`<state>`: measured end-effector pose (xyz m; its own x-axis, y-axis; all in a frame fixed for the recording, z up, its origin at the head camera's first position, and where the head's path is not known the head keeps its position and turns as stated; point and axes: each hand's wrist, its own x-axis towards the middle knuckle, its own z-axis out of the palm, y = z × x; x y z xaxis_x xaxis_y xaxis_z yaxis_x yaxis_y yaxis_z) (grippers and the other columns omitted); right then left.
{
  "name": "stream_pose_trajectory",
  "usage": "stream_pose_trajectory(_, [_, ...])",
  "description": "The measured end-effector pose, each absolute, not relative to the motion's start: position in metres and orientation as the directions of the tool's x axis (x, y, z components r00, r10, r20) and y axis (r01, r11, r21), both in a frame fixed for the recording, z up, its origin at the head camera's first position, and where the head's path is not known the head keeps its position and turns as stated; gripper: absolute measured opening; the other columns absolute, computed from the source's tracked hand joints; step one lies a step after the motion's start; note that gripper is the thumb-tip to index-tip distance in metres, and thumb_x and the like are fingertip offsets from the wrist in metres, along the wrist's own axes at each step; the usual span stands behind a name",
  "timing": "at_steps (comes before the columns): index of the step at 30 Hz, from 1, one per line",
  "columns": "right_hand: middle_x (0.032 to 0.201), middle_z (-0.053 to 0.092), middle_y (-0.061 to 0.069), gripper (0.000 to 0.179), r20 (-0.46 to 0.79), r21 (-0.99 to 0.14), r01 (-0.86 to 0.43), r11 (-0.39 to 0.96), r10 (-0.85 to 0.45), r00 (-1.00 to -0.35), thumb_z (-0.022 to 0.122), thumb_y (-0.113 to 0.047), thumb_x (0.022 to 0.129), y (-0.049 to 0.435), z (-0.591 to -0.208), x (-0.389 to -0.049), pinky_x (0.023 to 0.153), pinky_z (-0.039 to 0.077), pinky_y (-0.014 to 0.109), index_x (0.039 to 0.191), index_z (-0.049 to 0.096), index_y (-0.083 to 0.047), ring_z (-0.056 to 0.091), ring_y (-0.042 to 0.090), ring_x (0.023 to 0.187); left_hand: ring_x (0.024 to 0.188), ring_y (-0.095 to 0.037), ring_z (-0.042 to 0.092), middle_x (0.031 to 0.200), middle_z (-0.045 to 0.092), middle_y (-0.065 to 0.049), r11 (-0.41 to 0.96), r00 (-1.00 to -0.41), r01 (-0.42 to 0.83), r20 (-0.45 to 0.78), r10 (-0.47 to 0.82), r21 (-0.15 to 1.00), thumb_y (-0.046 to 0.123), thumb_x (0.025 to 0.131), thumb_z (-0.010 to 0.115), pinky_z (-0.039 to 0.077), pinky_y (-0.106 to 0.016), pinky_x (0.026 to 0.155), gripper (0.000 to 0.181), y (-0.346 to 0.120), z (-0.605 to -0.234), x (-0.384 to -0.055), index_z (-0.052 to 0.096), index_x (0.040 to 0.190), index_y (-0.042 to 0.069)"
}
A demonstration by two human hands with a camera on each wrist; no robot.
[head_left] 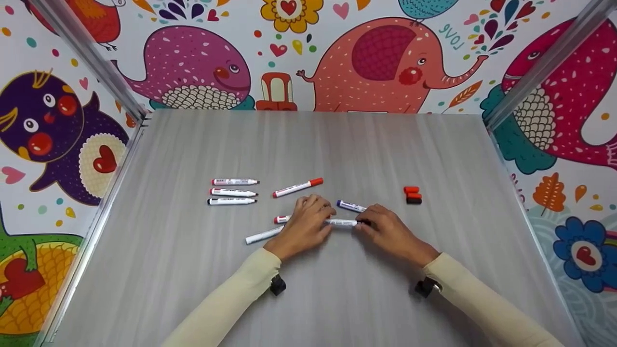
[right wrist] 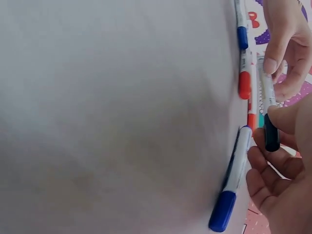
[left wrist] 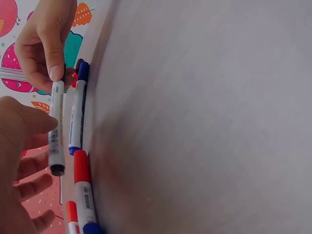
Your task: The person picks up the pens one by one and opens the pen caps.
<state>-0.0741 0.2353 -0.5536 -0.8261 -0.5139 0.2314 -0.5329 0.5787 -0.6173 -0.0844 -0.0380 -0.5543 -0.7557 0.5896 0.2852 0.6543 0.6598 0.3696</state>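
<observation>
Two bare hands share one black-capped marker (head_left: 342,222), raised off the grey table (head_left: 337,144). Clock centred on that marker, 12 at the far wall. It lies along the 9-to-3 line: white body toward 9, black cap (right wrist: 272,134) toward 3, cap meeting body.

Left hand (head_left: 306,224), at 9: thumb and forefinger pinch the white body; remaining fingers loosely bent, gaps between them. Right hand (head_left: 390,230), at 3: thumb and forefinger pinch the black cap; remaining fingers curled, slightly spread.

Other markers, all lying on the table. Blue-ended marker (head_left: 351,206) at 1, just beside the held one, partly behind the right hand in the head view. Red-capped marker (head_left: 298,188) at 10, slanting, cap toward 2. Red-ended marker (head_left: 282,220) at 9, partly covered by the left hand. White-ended marker (head_left: 264,234) between 8 and 9, also partly covered. Three uncapped markers (head_left: 234,192) between 9 and 10, near-parallel row, tips toward 3.

Loose caps between 2 and 3: two red caps (head_left: 412,190), then one spare black cap (head_left: 414,198) on the near side. Touching or merely close, cannot tell.

Pale sleeves (head_left: 231,294) on both arms; dark device (head_left: 277,285) at each wrist.
</observation>
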Motion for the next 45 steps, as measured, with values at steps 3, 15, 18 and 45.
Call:
stream_pose_trajectory(3, [0.100, 0.072, -0.003, 0.010, 0.159, -0.672, -0.464, 0.578, -0.499, -0.852, 0.083, -0.009, 0.099, 0.231, -0.548, -0.073, 0.081, 0.054, 0.034, 0.108, 0.082, -0.011, 0.062, 0.013, 0.091, 0.122, -0.024, 0.062, 0.125, 0.072, -0.004, 0.643, -0.737, 0.676, 0.296, 0.608, 0.361, 0.022, 0.102, 0.079, 0.047, -0.049, 0.107, 0.027, -0.035, -0.550, -0.083, 0.076, 0.126, 0.011])
stream_pose_trajectory(15, [0.093, 0.072, 0.000, 0.006, 0.091, -0.771, -0.377, 0.514, -0.498, -0.863, 0.079, -0.004, 0.101, 0.215, -0.534, -0.077, 0.076, 0.050, 0.030, 0.103, 0.082, -0.010, 0.062, 0.015, 0.086, 0.108, -0.021, 0.067, 0.120, 0.074, -0.005, 0.574, -0.691, 0.712, 0.260, 0.674, 0.405, 0.016, 0.107, 0.075, 0.058, -0.038, 0.094, 0.021, -0.029, -0.538, -0.080, 0.075, 0.126, 0.007])
stream_pose_trajectory(18, [0.094, 0.072, 0.001, 0.007, 0.067, -0.790, -0.356, 0.499, -0.507, -0.859, 0.078, -0.005, 0.102, 0.215, -0.533, -0.078, 0.076, 0.049, 0.029, 0.104, 0.082, -0.010, 0.062, 0.016, 0.086, 0.105, -0.019, 0.071, 0.116, 0.076, -0.005, 0.567, -0.694, 0.700, 0.225, 0.684, 0.434, 0.015, 0.108, 0.072, 0.060, -0.038, 0.091, 0.018, -0.030, -0.537, -0.081, 0.076, 0.124, 0.007])
stream_pose_trajectory(45, [0.089, 0.072, 0.013, 0.011, 0.007, -0.751, -0.435, 0.496, -0.653, -0.757, 0.069, 0.003, 0.104, 0.211, -0.517, -0.091, 0.074, 0.045, 0.028, 0.104, 0.080, 0.002, 0.054, 0.011, 0.079, 0.084, -0.017, 0.064, 0.098, 0.077, -0.003, 0.582, -0.686, 0.662, 0.068, 0.725, 0.473, 0.004, 0.107, 0.069, 0.055, -0.040, 0.075, 0.012, -0.030, -0.519, -0.083, 0.074, 0.117, 0.009])
